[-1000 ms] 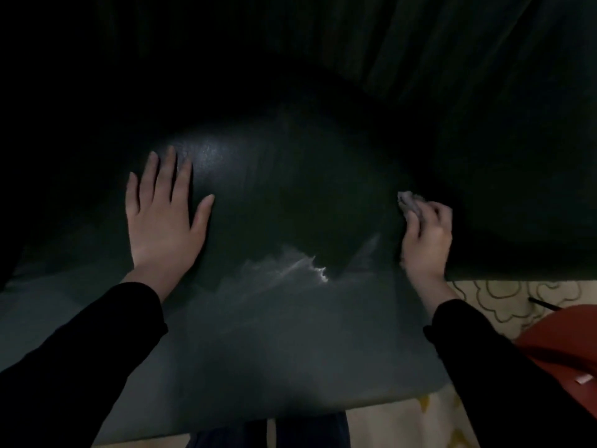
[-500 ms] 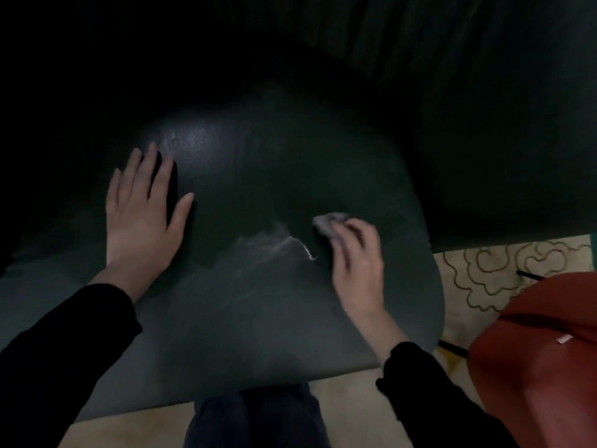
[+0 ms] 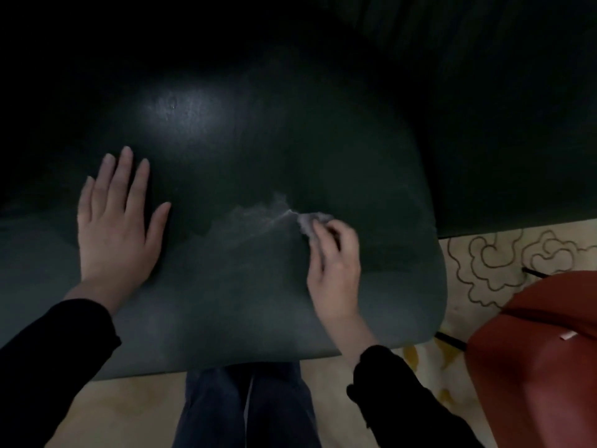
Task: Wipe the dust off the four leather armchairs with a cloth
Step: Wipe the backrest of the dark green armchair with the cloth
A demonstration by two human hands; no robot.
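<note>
On the seat of the dark green armchair, a little right of its middle, is the small grey cloth. It is crumpled and touches the leather. The right hand grips it: the fingers are curled over the cloth and pinch it from above, so only its far end shows past the fingertips. This hand is a little blurred. Just left of the cloth, a pale dust streak runs across the seat; the leather beyond the streak looks darker and cleaner, and the leather nearer to the person looks grey and dull.

The left hand lies flat on the left part of the same seat, palm down, fingers straight and spread, holding nothing. It is well apart from the cloth. Both arms wear black sleeves. A bright spot of light shines on the leather beyond the left hand.

Below the front edge of the seat are the person's legs in dark blue trousers. At the right is a red armchair, standing on a light carpet with curled dark lines.
</note>
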